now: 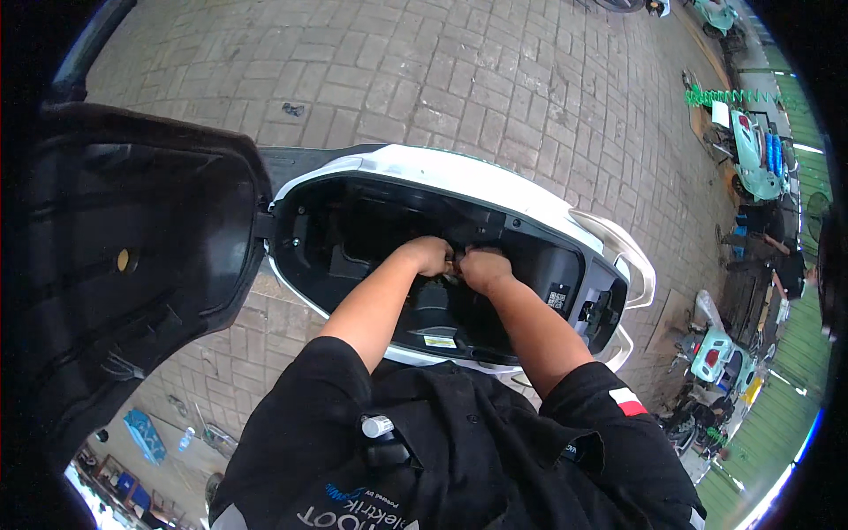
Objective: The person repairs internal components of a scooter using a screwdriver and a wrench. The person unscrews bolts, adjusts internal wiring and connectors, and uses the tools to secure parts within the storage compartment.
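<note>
Both my arms reach down into the black under-seat storage compartment (380, 199) of a white scooter (468, 173). My left hand (430, 255) and my right hand (484, 268) almost meet near the middle of it. The fingers of each are curled together around something small between them, with a yellowish glint showing; its kind is hidden. To the left, the scooter's black seat (185, 230) is hinged up, its underside showing. A small white label (439, 342) is stuck on the compartment's near wall.
At the right end is a cream grab rail (632, 261). Grey paving blocks (389, 79) surround the scooter. Mint-green scooters (758, 159) and another person (789, 269) are at the far right. A plastic bottle (186, 439) and a blue bag-like item (146, 435) lie at lower left.
</note>
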A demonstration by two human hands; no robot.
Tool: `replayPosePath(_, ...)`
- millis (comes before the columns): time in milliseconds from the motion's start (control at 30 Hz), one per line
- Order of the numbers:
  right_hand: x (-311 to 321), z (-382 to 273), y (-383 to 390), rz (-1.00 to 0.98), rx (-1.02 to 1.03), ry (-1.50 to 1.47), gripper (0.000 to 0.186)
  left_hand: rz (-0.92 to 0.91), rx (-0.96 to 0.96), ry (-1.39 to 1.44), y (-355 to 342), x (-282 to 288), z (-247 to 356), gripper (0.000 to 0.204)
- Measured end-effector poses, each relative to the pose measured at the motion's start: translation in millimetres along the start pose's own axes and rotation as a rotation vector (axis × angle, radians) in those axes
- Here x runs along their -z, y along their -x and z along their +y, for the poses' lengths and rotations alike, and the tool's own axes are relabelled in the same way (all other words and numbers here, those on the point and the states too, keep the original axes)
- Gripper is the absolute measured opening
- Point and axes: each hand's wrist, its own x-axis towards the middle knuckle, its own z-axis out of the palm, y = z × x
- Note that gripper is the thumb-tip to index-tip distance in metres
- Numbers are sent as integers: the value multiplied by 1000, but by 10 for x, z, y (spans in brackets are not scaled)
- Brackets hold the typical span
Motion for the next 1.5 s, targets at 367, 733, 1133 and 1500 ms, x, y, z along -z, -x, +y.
replayPosePath(367, 57, -9, 80, -12, -124, -154, 34, -205, -53, -52, -58, 115, 8, 46)
replayPosePath(733, 144, 7, 52, -67, -242, -238, 36, -116, -11, 172, 164, 131, -281, 44)
replayPosePath(1133, 236, -148, 139, -76, -346, -246, 37, 120, 103, 75, 863, 490, -797, 44)
replayPosePath(1500, -625, -359, 314, 348, -237, -530, 33, 370, -160, -168, 451, -314, -269, 49)
